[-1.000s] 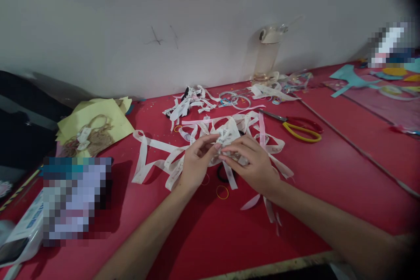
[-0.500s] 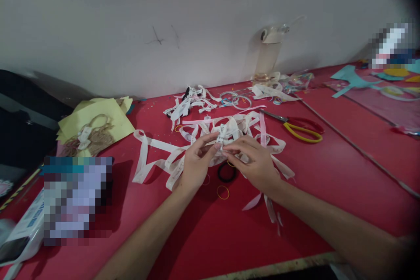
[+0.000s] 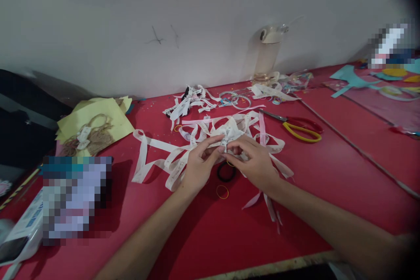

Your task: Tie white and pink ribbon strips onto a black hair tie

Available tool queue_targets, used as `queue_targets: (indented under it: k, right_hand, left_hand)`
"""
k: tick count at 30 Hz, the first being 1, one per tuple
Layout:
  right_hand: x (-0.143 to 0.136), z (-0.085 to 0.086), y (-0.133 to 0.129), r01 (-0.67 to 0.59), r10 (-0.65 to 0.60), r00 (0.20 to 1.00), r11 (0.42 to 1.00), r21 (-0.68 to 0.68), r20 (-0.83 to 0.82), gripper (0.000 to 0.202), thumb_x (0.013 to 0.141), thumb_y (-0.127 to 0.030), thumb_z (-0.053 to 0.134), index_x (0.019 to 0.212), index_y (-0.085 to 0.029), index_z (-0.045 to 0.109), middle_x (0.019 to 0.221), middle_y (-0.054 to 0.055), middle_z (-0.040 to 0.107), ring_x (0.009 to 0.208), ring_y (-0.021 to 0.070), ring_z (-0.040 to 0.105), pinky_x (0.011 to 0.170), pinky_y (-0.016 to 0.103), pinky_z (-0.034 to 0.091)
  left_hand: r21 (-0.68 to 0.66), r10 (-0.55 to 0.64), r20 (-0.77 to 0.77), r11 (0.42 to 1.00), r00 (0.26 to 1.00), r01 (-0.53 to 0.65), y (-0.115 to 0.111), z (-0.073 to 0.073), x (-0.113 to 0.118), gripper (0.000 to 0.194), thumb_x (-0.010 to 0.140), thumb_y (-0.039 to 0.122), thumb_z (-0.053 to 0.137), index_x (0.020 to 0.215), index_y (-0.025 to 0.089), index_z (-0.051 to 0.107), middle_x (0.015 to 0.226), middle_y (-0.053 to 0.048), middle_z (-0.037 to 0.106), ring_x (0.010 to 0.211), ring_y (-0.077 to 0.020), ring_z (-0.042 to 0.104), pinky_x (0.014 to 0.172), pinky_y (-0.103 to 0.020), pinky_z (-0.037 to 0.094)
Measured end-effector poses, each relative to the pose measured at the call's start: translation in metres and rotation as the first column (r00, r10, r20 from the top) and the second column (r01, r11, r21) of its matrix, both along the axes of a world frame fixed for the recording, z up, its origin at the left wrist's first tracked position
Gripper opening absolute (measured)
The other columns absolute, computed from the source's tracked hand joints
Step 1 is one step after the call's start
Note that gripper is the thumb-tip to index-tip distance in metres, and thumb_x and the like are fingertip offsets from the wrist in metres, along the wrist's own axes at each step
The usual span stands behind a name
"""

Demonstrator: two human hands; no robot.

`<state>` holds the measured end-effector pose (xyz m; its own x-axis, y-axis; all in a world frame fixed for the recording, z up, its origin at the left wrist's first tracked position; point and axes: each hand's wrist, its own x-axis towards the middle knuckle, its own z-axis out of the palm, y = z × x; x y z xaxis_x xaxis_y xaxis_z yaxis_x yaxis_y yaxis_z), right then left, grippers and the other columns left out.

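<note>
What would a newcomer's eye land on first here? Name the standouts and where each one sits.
First, the left hand and right hand meeting mid-table, both pinching a folded white ribbon bow above a sprawl of loose ribbon strips on the red table. Next, the yellow-handled scissors lying to the right of the hands. At far left, yellow paper with a twine bundle on it.

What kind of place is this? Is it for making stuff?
Probably a craft table: white ribbon strips lie over the red table, with yellow-handled scissors and cut coloured paper shapes nearby. Both hands pinch a ribbon bow.
</note>
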<state>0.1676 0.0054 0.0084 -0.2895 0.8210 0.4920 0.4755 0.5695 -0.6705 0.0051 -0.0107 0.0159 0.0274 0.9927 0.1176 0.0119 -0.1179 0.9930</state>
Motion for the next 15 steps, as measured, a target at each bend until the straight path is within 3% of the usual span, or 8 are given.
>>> queue_targets:
  k: [4, 15]
  right_hand:
    - [0.0007, 0.0001, -0.0003, -0.020, 0.020, 1.000, 1.000, 0.020, -0.021, 0.005, 0.085, -0.025, 0.063, 0.086, -0.021, 0.062, 0.075, -0.001, 0.053, 0.072, 0.0138, 0.053, 0.068, 0.027, 0.042]
    - [-0.0011, -0.0007, -0.0011, -0.033, 0.032, 0.998, 0.999, -0.009, -0.059, 0.006, 0.085, -0.024, 0.063, 0.083, -0.020, 0.059, 0.073, -0.001, 0.050, 0.070, 0.0122, 0.050, 0.066, 0.025, 0.040]
  left_hand:
    - [0.014, -0.001, -0.026, 1.000, 1.000, 0.001, -0.0016, 0.0006, 0.0013, 0.031, 0.084, 0.031, 0.062, 0.113, 0.022, 0.064, 0.101, -0.004, 0.072, 0.085, -0.0154, 0.068, 0.075, -0.026, 0.056]
    - [0.040, -0.007, -0.050, 0.999, 0.999, 0.009, -0.0030, 0.0011, 0.0018, 0.029, 0.085, 0.032, 0.060, 0.112, 0.023, 0.065, 0.111, -0.004, 0.068, 0.089, -0.0153, 0.066, 0.077, -0.025, 0.055]
